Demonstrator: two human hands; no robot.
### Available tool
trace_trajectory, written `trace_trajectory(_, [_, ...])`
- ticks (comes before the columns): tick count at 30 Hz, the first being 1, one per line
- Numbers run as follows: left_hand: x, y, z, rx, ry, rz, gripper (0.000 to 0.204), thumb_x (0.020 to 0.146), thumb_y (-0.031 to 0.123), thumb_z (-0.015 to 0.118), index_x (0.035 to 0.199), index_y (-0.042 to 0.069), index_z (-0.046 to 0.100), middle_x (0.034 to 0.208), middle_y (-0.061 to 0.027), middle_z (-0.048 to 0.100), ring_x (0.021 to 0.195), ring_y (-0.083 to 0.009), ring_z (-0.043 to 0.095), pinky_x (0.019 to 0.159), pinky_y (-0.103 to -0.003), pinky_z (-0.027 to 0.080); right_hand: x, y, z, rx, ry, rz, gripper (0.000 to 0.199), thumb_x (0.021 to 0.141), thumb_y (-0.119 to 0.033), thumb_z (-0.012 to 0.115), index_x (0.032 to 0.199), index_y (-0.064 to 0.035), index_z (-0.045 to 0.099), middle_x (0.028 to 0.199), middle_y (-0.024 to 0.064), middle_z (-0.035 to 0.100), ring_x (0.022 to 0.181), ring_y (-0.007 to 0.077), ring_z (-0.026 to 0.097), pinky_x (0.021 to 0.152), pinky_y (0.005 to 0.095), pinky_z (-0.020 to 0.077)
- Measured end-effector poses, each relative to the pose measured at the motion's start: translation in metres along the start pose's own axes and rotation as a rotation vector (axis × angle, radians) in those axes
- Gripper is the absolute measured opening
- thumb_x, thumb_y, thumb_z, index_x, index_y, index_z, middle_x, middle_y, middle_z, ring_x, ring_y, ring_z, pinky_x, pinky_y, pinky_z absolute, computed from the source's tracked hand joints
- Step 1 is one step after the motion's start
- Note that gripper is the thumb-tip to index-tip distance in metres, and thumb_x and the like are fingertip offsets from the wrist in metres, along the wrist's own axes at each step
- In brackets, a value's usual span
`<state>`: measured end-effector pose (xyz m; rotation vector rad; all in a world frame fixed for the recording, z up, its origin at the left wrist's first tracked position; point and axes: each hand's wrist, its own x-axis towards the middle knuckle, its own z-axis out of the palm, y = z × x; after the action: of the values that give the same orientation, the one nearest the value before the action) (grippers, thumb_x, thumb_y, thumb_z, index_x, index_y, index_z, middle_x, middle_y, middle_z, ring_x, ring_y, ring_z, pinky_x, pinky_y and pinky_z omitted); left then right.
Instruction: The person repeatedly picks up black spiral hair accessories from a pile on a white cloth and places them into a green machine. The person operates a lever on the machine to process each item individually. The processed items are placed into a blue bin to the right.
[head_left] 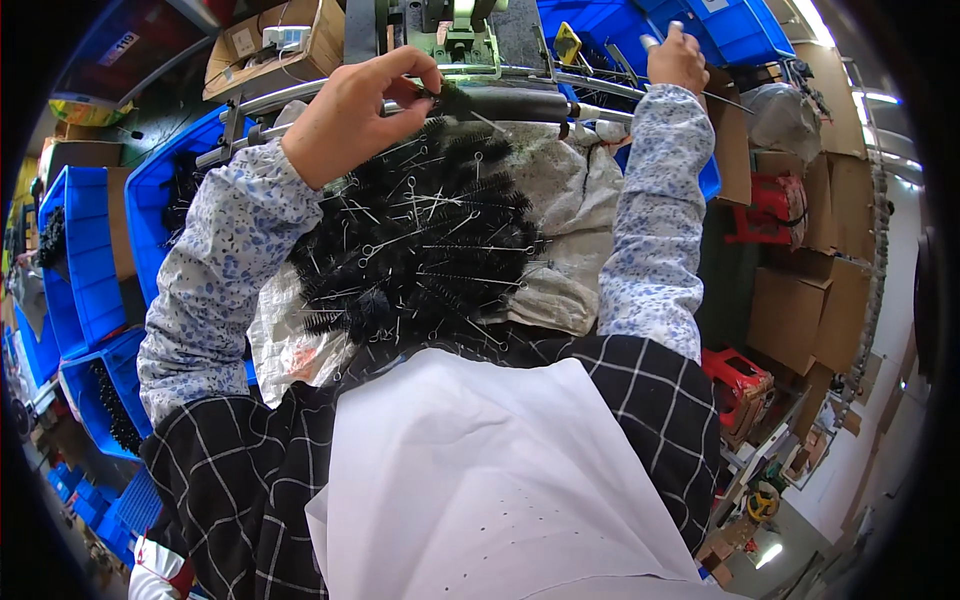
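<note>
Brushes (410, 250) heaped, one pinched in left hand (358, 108); cannot tell finished from remaining, nor hold of curled right hand (680, 64).

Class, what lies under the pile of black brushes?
Pale sacking shows from beneath the brushes at right and lower left; whatever lies under the middle is covered and cannot be seen.

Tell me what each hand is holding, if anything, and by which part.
The left hand pinches a dark brush between thumb and fingertips, seemingly by its bristled end. Whether the right hand holds anything can't be told.
</note>
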<state>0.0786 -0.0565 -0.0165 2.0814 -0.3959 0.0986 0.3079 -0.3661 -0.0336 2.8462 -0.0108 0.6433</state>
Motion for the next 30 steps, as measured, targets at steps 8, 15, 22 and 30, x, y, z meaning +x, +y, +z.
trace_trajectory(8, [0.006,-0.006,0.025,-0.008,0.157,0.067,0.018,0.074,0.003,0.059,0.09,0.002,0.052,0.083,-0.008,0.058,0.075,-0.0179,0.061,0.069,-0.027,0.047,-0.115,-0.079,-0.081,1.27,-0.696,-0.652,0.029,0.09,-0.024,0.047,0.107,-0.0017,0.056,0.094,0.0092,0.062,0.087,0.0195,0.058,0.079,0.0297,0.0441])
trace_trajectory(15, [-0.022,-0.007,0.011,0.051,0.097,-0.128,0.022,0.077,0.002,0.058,0.097,0.001,0.049,0.087,-0.0057,0.056,0.073,-0.0122,0.058,0.069,-0.024,0.046,-0.125,-0.104,-0.076,1.095,-0.54,-0.544,0.03,0.086,-0.015,0.051,0.114,-0.0046,0.053,0.091,0.0135,0.062,0.082,0.0216,0.061,0.072,0.0329,0.0472])
trace_trajectory(22, [-0.044,-0.06,0.034,0.508,-0.621,-0.148,0.032,0.072,0.007,0.059,0.104,0.006,0.055,0.1,-0.013,0.057,0.096,-0.0308,0.055,0.084,-0.039,0.044,-0.075,-0.122,-0.001,0.391,-0.044,-0.469,0.025,0.08,-0.013,0.052,0.103,-0.0156,0.061,0.088,0.0075,0.064,0.084,0.0256,0.06,0.077,0.0383,0.0471])
trace_trajectory(30, [-0.04,-0.064,0.04,0.587,-0.704,-0.186,0.02,0.073,0.008,0.057,0.093,0.004,0.059,0.095,-0.0142,0.056,0.092,-0.0315,0.056,0.08,-0.039,0.046,-0.067,-0.13,0.012,0.414,0.026,-0.497,0.024,0.078,-0.017,0.054,0.1,-0.019,0.064,0.082,0.0071,0.065,0.078,0.0232,0.062,0.079,0.0383,0.0436])
